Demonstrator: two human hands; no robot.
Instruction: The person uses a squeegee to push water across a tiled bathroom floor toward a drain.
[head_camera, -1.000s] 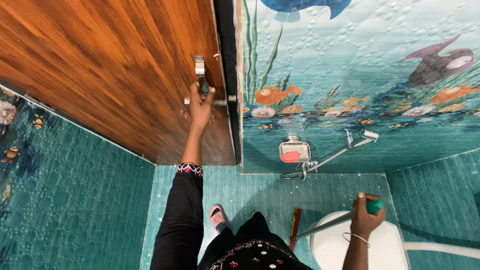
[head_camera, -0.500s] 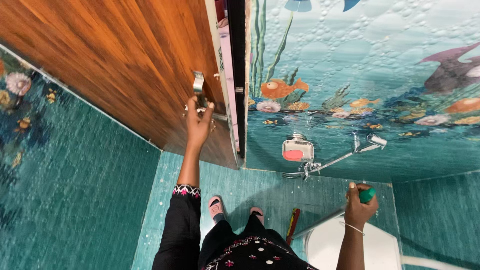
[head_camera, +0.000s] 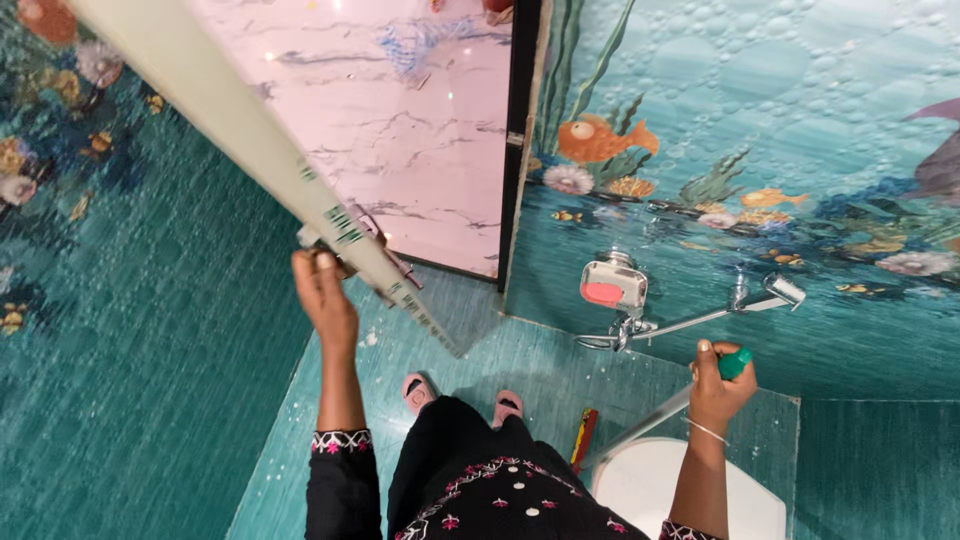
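Your left hand (head_camera: 322, 293), at centre left of the frame, is clenched around the metal handle (head_camera: 352, 262) on the door (head_camera: 250, 150), whose pale edge runs diagonally from the upper left down toward the middle. Beyond the open door, pink marble flooring (head_camera: 400, 120) fills the upper centre. Your right hand (head_camera: 718, 388), at lower right, is grasping the green grip of a long stick (head_camera: 650, 422) that slants down to the left, above a white toilet seat (head_camera: 690, 495) at the bottom edge. On the fish-patterned wall (head_camera: 750, 130) at centre right sit a soap holder (head_camera: 612, 284) with a pink bar and a chrome tap (head_camera: 700, 315).
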